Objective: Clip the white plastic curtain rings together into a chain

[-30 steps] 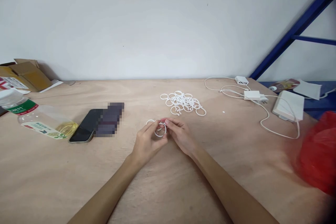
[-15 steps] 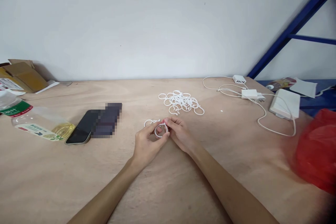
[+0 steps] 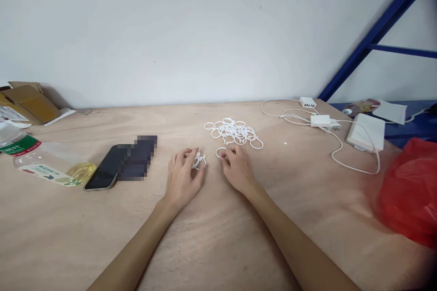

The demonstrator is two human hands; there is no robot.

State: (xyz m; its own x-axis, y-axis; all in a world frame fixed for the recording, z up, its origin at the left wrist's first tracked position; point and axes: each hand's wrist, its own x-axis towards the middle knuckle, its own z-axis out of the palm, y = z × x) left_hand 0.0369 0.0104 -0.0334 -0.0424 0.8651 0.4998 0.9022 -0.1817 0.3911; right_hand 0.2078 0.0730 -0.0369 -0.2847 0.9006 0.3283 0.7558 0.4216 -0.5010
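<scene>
My left hand (image 3: 182, 175) rests on the wooden table with its thumb and fingers apart. Beside it, between thumb and forefinger, lie a few white plastic rings (image 3: 204, 162) with small tabs, partly hidden by the fingers. My right hand (image 3: 239, 168) pinches the edge of a single white ring (image 3: 218, 149) between thumb and fingers, low over the table. Just beyond that hand, a loose pile of several white rings (image 3: 235, 129) is spread out, overlapping one another.
Left of my hands are a phone (image 3: 104, 168), a blurred-out dark item (image 3: 138, 159) and a lying plastic bottle (image 3: 44, 163). An open carton (image 3: 32, 102) stands behind. White cables with a charger (image 3: 321, 121), a white box (image 3: 367, 132) and a red bag (image 3: 409, 195) are at right.
My hands have moved apart. The ring both were holding is now down by the left hand, whose fingers have loosened. My right hand has shifted right and taken another ring near the pile.
</scene>
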